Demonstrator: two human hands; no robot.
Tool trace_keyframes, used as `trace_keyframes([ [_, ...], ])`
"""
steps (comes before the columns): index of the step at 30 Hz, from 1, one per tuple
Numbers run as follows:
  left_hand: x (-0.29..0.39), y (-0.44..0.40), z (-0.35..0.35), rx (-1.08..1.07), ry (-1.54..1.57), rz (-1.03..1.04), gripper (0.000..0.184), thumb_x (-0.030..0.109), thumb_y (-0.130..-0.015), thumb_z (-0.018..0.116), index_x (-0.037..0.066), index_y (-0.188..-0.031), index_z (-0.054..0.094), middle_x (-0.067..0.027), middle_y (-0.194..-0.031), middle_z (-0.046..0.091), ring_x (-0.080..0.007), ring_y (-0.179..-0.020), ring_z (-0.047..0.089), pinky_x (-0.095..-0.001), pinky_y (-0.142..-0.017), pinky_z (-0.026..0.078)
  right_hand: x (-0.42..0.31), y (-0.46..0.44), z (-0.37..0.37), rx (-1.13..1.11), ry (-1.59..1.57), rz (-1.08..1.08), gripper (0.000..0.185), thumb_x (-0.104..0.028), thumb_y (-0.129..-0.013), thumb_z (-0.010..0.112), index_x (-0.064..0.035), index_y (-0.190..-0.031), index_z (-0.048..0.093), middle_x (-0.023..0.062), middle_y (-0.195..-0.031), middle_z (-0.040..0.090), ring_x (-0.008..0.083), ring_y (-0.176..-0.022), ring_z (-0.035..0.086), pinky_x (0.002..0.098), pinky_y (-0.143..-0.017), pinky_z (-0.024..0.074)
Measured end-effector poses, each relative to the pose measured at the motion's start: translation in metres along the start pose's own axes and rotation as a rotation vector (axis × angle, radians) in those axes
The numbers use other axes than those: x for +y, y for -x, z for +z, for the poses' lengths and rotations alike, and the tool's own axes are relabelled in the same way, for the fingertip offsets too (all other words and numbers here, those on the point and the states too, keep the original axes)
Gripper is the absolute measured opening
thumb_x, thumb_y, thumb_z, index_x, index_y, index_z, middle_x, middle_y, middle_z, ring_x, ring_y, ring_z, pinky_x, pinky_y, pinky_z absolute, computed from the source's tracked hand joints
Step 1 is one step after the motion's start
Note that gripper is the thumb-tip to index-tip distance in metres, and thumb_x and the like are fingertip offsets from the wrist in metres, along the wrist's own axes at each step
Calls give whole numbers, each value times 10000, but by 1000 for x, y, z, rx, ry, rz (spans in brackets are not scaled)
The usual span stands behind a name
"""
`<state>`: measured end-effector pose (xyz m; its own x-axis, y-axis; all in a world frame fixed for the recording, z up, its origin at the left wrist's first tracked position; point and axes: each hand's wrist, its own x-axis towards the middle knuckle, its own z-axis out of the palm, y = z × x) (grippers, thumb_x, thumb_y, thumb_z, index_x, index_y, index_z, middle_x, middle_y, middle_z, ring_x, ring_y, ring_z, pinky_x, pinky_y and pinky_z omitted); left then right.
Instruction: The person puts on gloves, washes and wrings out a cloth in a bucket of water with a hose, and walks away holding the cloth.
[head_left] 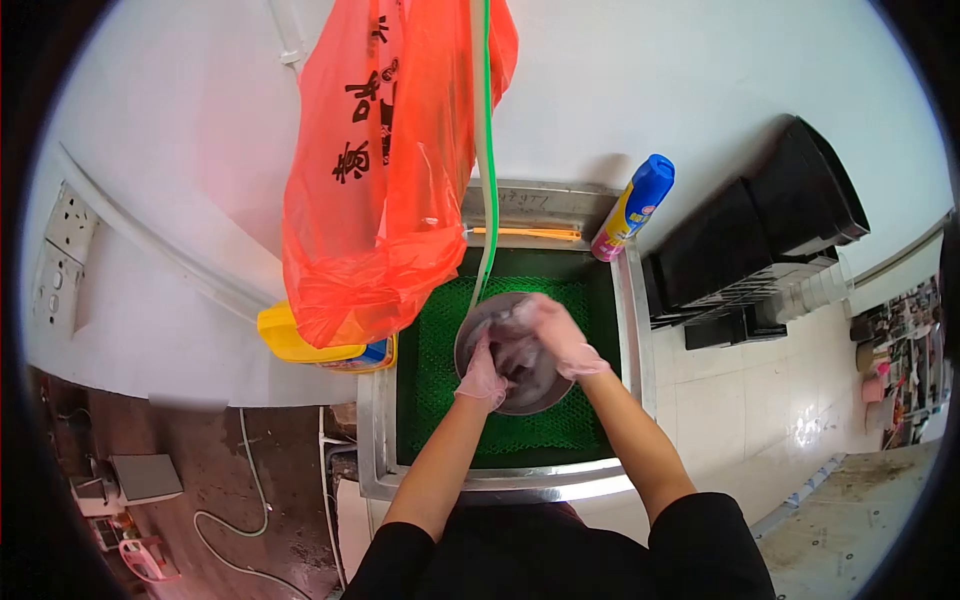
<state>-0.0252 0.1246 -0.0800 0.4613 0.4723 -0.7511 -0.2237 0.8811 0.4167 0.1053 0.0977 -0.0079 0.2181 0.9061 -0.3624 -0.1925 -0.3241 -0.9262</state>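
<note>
A round metal bowl (pixel 535 398) sits in the sink (pixel 640 330) on a green mesh mat (pixel 440 400). My left hand (pixel 484 375), in a thin pinkish glove, reaches inside the bowl at its left side; its fingertips are hard to make out. My right hand (pixel 560 338), gloved the same way, is over the bowl's upper right edge, blurred by motion. Whitish, sudsy-looking stuff lies in the bowl around my hands. A green and clear hose (pixel 490 180) hangs down to the bowl's upper left.
A red plastic bag (pixel 390 200) hangs above the sink's left side, over a yellow container (pixel 290 335). An orange-handled tool (pixel 530 233) lies on the back ledge beside a blue-capped can (pixel 633 208). Black bins (pixel 760 220) stand at right.
</note>
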Motion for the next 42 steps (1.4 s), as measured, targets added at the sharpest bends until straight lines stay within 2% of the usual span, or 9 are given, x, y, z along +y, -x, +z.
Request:
trace_keyframes([
  [6, -11, -35, -16, -557, -16, 172, 416, 347, -965, 451, 104, -1302, 474, -119, -1361, 475, -234, -1175, 525, -379, -955, 476, 1, 19, 19, 287, 196, -340, 145, -129, -916, 520, -31, -1013, 567, 91, -843, 616, 293, -805, 598, 390, -780, 495],
  [9, -14, -61, -29, -551, -132, 242, 404, 326, -956, 470, 92, -1284, 495, -122, -1362, 483, -239, -1177, 529, -377, -955, 470, 49, 7, 12, 238, 998, -718, 277, -181, -890, 571, -29, -1121, 574, 178, -1064, 613, 320, -957, 596, 352, -867, 474],
  [15, -19, -51, -42, -633, -185, 401, 346, 251, -924, 503, 70, -1213, 557, -120, -1255, 564, -246, -1084, 581, -371, -908, 477, 103, -41, -22, 36, 972, -70, 302, -231, -874, 532, -86, -1128, 610, 234, -1083, 606, 393, -1013, 595, 407, -873, 488],
  [17, -23, -58, -57, -337, -156, 402, 347, 250, -918, 502, 62, -1203, 562, -128, -1220, 581, -266, -1062, 591, -418, -901, 466, 107, -48, -23, 112, 1179, 77, 321, -276, -860, 555, -85, -1102, 646, 244, -1064, 624, 405, -1010, 607, 424, -875, 493],
  [21, -10, -55, -69, -104, -140, 152, 390, 293, -921, 500, 59, -1231, 539, -139, -1222, 575, -303, -1048, 588, -498, -890, 441, 164, -41, -26, 192, 1647, -464, 324, -286, -856, 559, -83, -1086, 664, 227, -1011, 648, 378, -1030, 615, 436, -897, 488],
  [24, -21, -58, -84, -81, -287, 104, 423, 332, -926, 498, 60, -1249, 524, -138, -1231, 572, -316, -1038, 587, -528, -879, 431, 173, -50, -18, -233, 1704, -75, 353, -296, -859, 565, -78, -1126, 642, 213, -1120, 615, 360, -1091, 586, 419, -929, 471],
  [27, -30, -60, -84, -116, -587, 276, 448, 368, -929, 497, 60, -1253, 520, -130, -1231, 580, -314, -1022, 590, -531, -863, 430, 151, -50, -12, -394, 1493, 103, 369, -273, -852, 582, -68, -1156, 620, 190, -1197, 589, 335, -1132, 567, 398, -956, 456],
  [32, 2, -10, -32, -14, -31, -33, 447, 381, -932, 476, 66, -1244, 536, -129, -1180, 603, -289, -1025, 597, -459, -888, 456, 56, 5, 6, -280, 362, -31, 358, -126, -815, 641, -25, -1155, 591, 119, -1200, 583, 272, -1102, 580, 365, -960, 445],
  [42, -4, -50, -27, -579, 152, 140, 383, 333, -934, 484, 84, -1217, 553, -98, -1181, 617, -278, -1093, 588, -418, -984, 451, 104, -20, 14, 114, 489, -430, 310, -127, -812, 630, -38, -1108, 607, 165, -1090, 623, 278, -1026, 607, 386, -878, 496],
])
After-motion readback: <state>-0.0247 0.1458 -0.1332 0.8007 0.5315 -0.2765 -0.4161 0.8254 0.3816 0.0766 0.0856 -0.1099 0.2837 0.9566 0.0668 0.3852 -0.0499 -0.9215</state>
